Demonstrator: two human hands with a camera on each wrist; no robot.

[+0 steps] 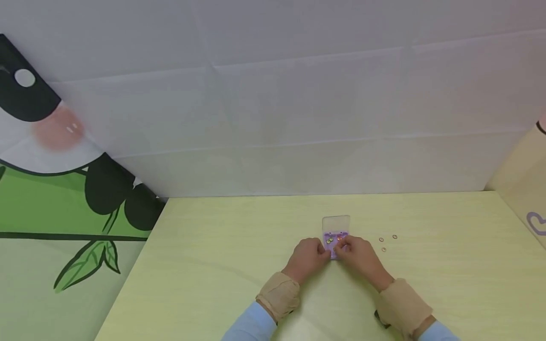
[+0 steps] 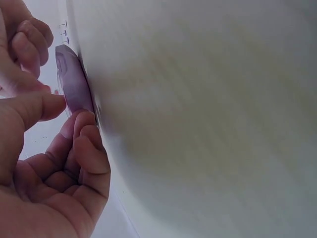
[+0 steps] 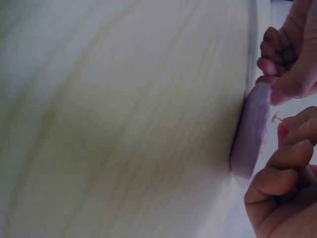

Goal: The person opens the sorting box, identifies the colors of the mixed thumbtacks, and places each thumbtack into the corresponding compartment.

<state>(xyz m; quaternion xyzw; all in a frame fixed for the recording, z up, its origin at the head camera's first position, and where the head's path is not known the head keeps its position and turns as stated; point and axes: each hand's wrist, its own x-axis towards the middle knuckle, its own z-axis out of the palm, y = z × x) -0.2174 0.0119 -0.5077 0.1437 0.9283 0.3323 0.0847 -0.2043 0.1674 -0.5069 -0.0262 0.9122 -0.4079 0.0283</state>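
A small purple case [image 1: 329,246] with a clear upper part [image 1: 336,222] lies on the table, small yellow and orange pieces showing on its purple face. My left hand [image 1: 310,258] pinches the case's near left edge, thumb on top and fingers curled at its side. In the right wrist view the purple case [image 3: 251,131] is seen edge-on. Just over it, my right hand [image 3: 285,173] pinches a tiny copper-coloured thumbtack [image 3: 276,117] between thumb and fingertip. The curled right fingers partly cover the case in the head view.
Three small thumbtacks [image 1: 381,239] lie apart on the table right of the case; in the left wrist view these thumbtacks [image 2: 64,32] show upright pins. A pale wall sheet [image 1: 273,118] rises behind the table, with a printed cartoon panel [image 1: 51,203] at left.
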